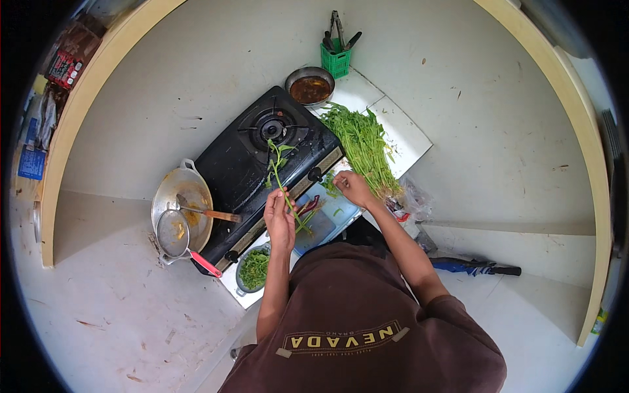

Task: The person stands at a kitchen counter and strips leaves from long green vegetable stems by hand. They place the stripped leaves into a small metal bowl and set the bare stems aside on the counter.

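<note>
My left hand [280, 218] pinches a long green stalk [278, 179] with a few leaves, apparently water spinach. Its leafy tip rises over the stove, and its lower end hangs over a blue chopping board [346, 209]. Above the board's far right part is my right hand [351, 187], fingers curled; whether anything small sits in them is hidden. Cut leaf pieces and a dark red handle [309, 205], probably a knife's, lie on the board. Beyond my right hand rests a large bundle of leafy greens [361, 147], roots towards me. A grey colander [253, 269] beside my left forearm holds picked leaves.
A black gas stove [231, 182] fills the middle. On its left sits a wok [164, 196] with a wooden-handled spatula [216, 214] and a red-handled strainer [172, 233]. Behind stand a pan of brown liquid [309, 88] and a green utensil basket [336, 63]. Plastic bags [416, 199] lie right.
</note>
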### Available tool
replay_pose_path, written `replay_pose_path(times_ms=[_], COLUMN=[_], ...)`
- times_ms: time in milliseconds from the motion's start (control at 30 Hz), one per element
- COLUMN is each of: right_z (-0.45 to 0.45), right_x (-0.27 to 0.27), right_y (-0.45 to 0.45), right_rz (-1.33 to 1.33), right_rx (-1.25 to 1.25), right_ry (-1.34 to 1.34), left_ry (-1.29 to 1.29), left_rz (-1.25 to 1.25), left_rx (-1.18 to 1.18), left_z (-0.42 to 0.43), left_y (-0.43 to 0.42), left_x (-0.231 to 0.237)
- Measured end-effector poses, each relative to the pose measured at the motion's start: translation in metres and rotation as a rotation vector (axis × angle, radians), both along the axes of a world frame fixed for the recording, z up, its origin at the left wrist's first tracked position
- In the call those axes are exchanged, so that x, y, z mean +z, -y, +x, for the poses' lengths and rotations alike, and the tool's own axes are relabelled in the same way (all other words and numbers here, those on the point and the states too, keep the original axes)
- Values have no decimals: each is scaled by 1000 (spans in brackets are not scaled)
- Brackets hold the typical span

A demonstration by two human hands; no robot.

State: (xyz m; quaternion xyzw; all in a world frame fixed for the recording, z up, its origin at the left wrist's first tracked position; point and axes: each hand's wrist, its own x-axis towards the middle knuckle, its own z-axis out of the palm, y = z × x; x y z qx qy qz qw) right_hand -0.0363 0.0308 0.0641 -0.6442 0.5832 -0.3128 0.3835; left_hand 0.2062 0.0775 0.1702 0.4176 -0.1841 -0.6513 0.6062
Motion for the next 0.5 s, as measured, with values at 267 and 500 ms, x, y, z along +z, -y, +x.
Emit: replay_pose_path(times_ms=[267,500], right_z=[7,5], right_x=[-38,-45], right_y=[-2,-38], right_rz=[50,119], right_rx=[-6,-106], right_ry=[-291,-571], left_ry=[15,14], left_rz=[13,13], left_rx=[-19,-75], left_z=[-1,-4], left_y=[-3,-4], left_x=[3,1])
